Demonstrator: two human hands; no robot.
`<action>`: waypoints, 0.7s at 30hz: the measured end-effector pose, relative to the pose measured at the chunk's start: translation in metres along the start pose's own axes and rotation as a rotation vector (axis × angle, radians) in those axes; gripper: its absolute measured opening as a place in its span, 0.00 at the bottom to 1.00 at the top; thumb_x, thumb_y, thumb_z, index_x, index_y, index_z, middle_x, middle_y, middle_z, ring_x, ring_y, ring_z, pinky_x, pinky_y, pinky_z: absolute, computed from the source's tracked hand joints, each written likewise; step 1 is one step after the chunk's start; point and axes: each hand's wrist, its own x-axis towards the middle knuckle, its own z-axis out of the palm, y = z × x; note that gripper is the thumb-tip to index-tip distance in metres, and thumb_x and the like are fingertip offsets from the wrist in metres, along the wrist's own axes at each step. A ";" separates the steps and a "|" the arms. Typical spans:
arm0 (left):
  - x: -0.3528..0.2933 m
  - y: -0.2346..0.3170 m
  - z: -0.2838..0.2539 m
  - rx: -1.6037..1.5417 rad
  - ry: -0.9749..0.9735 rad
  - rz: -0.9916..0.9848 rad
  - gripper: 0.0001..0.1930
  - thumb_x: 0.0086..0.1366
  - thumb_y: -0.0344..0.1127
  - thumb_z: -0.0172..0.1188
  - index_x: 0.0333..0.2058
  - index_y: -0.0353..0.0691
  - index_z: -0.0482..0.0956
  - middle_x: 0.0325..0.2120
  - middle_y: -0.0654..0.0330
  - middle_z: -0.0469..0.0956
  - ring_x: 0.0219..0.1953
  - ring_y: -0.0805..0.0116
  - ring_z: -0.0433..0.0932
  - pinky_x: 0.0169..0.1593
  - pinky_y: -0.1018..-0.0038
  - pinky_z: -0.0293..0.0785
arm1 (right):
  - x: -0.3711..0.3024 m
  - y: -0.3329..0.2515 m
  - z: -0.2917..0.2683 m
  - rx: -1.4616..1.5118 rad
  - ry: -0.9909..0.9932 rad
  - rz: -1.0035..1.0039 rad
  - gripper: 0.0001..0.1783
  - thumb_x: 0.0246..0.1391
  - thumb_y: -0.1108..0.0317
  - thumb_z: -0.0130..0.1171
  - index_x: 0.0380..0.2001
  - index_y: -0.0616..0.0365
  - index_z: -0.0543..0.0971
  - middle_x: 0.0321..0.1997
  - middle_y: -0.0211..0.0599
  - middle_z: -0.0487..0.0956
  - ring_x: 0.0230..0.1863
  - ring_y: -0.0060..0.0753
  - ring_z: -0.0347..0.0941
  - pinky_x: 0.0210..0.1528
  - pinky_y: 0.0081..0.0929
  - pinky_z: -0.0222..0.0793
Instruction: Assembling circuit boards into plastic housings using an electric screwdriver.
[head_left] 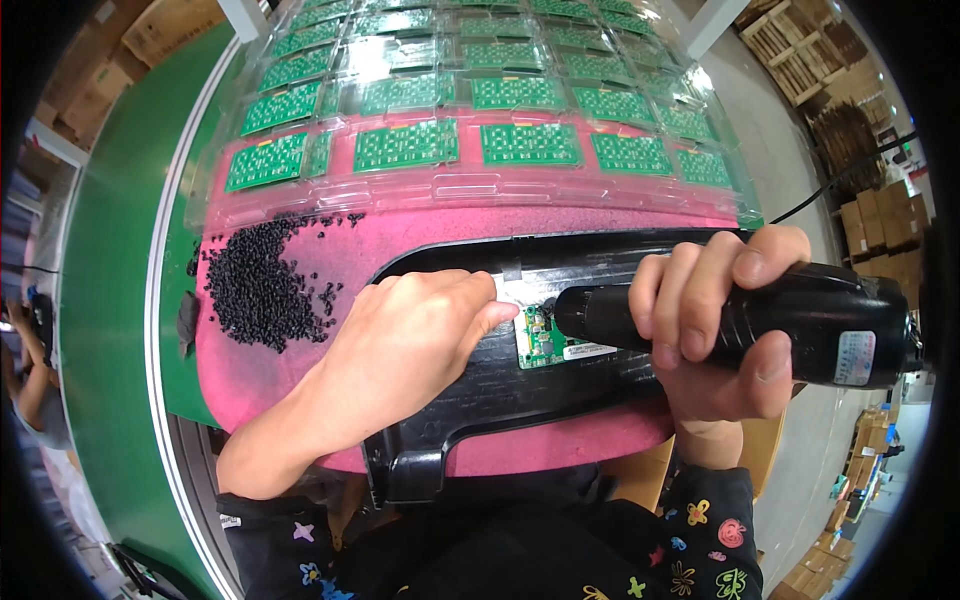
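My right hand (715,325) is wrapped round a black electric screwdriver (815,320). Its tip end points left, over a green circuit board (545,345) with a white label. That board sits inside a long, black plastic housing (470,385), which lies across the pink mat. Closed, with thumb and fingers curled together, my left hand (415,320) is at the left edge of the board and near the screwdriver's tip. Whatever its fingers pinch, if anything, is hidden. The very end of the bit is hard to make out among small dark parts.
Left of the housing, a heap of small black screws (260,285) spreads over the pink mat (235,375). Beyond, clear plastic trays (470,190) hold several rows of green boards (405,145). A dark lump (187,322) lies at the mat's left edge. Cardboard boxes (885,225) stand at right.
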 end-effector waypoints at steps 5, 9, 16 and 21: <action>0.002 0.010 -0.004 0.004 -0.027 -0.053 0.11 0.65 0.33 0.59 0.27 0.32 0.71 0.21 0.48 0.71 0.27 0.43 0.73 0.29 0.57 0.68 | -0.001 -0.005 -0.003 0.117 -0.100 0.081 0.21 0.54 0.64 0.62 0.46 0.57 0.65 0.26 0.36 0.72 0.25 0.29 0.67 0.36 0.34 0.66; 0.000 0.005 -0.001 -0.039 -0.024 -0.042 0.09 0.64 0.32 0.59 0.30 0.33 0.72 0.26 0.48 0.72 0.29 0.43 0.74 0.31 0.56 0.69 | 0.005 0.006 0.013 -0.074 -0.016 0.064 0.23 0.55 0.49 0.62 0.39 0.50 0.65 0.19 0.25 0.67 0.16 0.20 0.62 0.25 0.24 0.62; -0.004 -0.007 -0.006 -0.100 -0.051 0.064 0.07 0.58 0.27 0.62 0.32 0.33 0.74 0.27 0.50 0.74 0.32 0.45 0.75 0.34 0.57 0.70 | 0.029 0.024 0.013 0.106 -0.227 0.148 0.19 0.45 0.74 0.64 0.40 0.64 0.69 0.24 0.32 0.74 0.24 0.18 0.70 0.27 0.17 0.67; -0.004 -0.009 -0.003 -0.114 -0.064 0.066 0.05 0.57 0.26 0.62 0.31 0.32 0.77 0.25 0.49 0.75 0.31 0.45 0.76 0.35 0.57 0.71 | 0.029 0.024 0.015 0.072 -0.311 0.186 0.19 0.45 0.75 0.64 0.41 0.64 0.70 0.26 0.31 0.72 0.25 0.18 0.70 0.28 0.17 0.67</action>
